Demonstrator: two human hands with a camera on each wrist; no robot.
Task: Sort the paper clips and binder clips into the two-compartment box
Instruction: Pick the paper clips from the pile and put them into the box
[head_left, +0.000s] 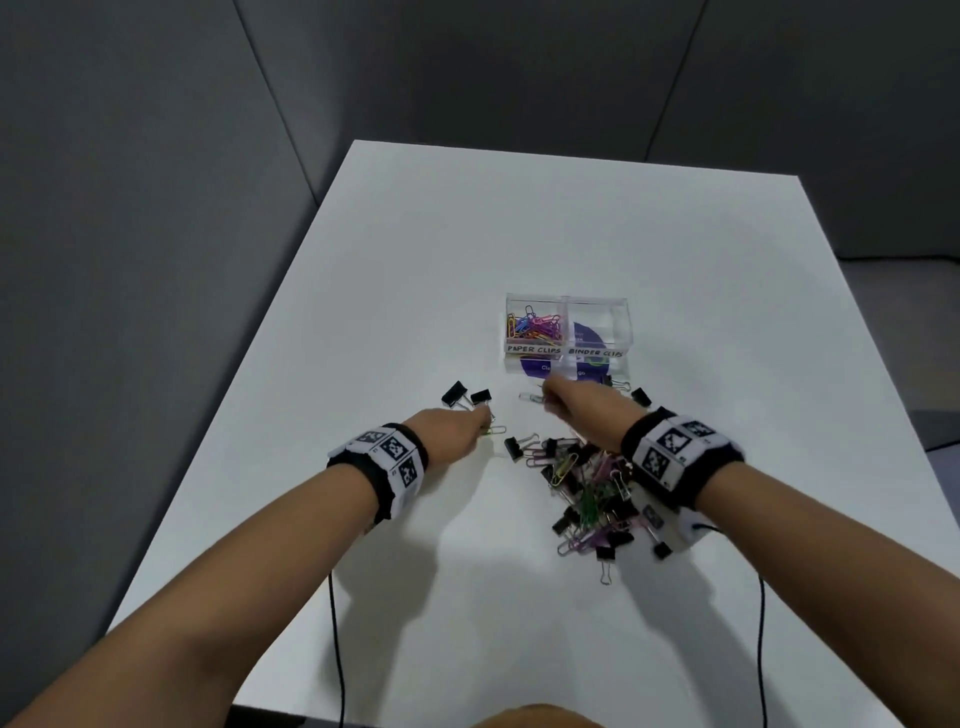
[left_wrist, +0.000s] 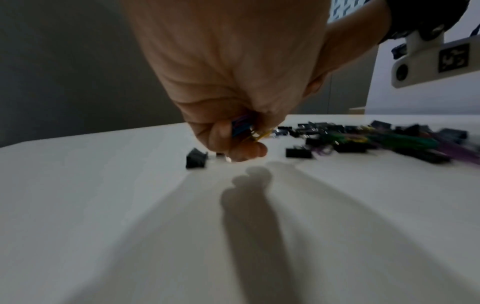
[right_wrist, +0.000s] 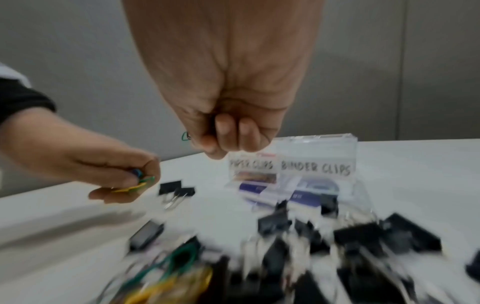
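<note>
One clear two-compartment box (head_left: 569, 332) stands on the desk (head_left: 675, 234); coloured paper clips fill its left compartment. Two black binder clips (head_left: 466, 395) lie apart beside the left hand (head_left: 452, 428), whose fingers pinch several coloured paper clips. The right hand (head_left: 582, 410) pinches one green clip above the mixed pile (head_left: 592, 488), too tangled to count.

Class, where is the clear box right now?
Head view: the box sits mid-table, just beyond the right hand, with the clip pile nearer the person.

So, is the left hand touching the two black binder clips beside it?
Cannot tell: in the head view the left hand reaches the two black binder clips; neither contact nor gap shows.
</note>
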